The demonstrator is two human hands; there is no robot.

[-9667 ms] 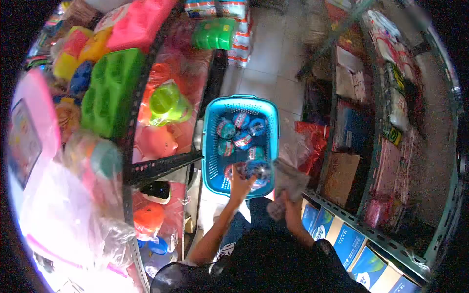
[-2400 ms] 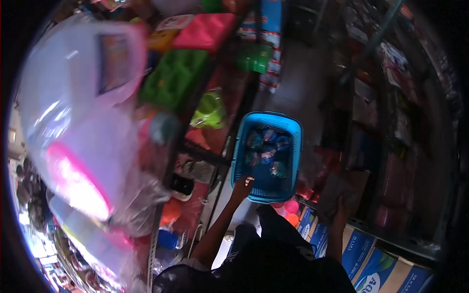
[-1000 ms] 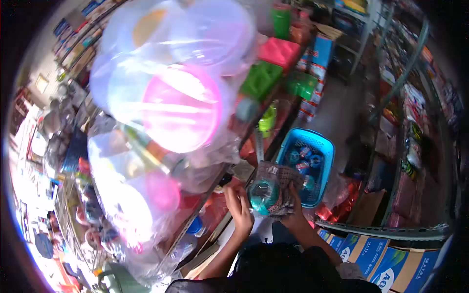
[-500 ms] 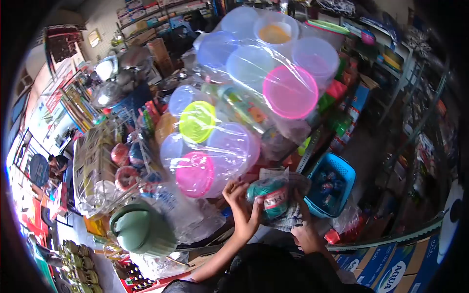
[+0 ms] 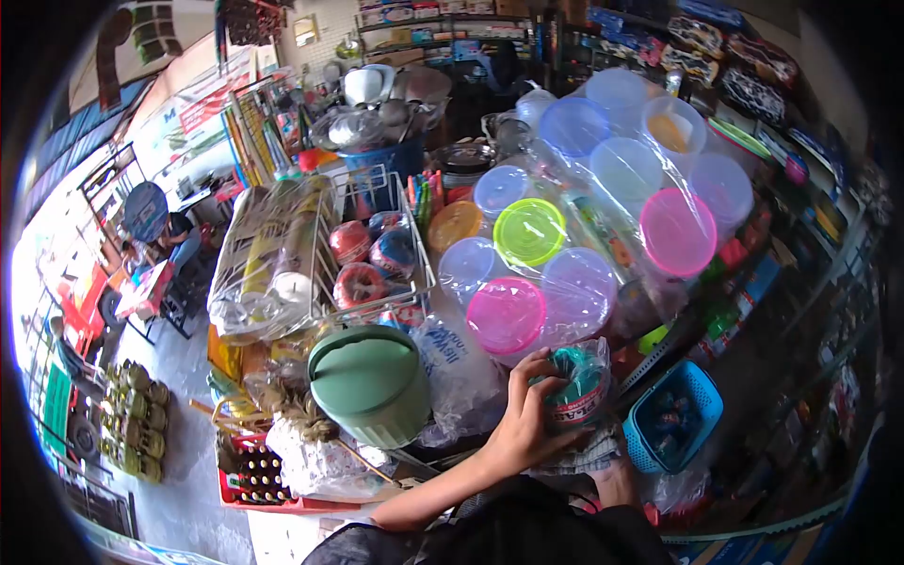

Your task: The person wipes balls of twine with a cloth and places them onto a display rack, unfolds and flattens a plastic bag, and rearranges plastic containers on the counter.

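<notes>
Clutter crowds the shelf on every side. The left hand [image 5: 521, 426] is wrapped around a teal roll in a clear bag [image 5: 576, 384], fingers closed on its near side, holding it up just in front of the shelf edge. The right hand [image 5: 617, 474] sits below, mostly hidden under a checked cloth [image 5: 584, 454], so its grip cannot be told. Bagged plastic tubs with pink and green lids [image 5: 527, 273] press in just above the roll. A green bucket [image 5: 370, 384] stands to the left, a wire basket [image 5: 377, 254] behind it. A blue basket [image 5: 670, 428] of similar rolls sits low on the right.
</notes>
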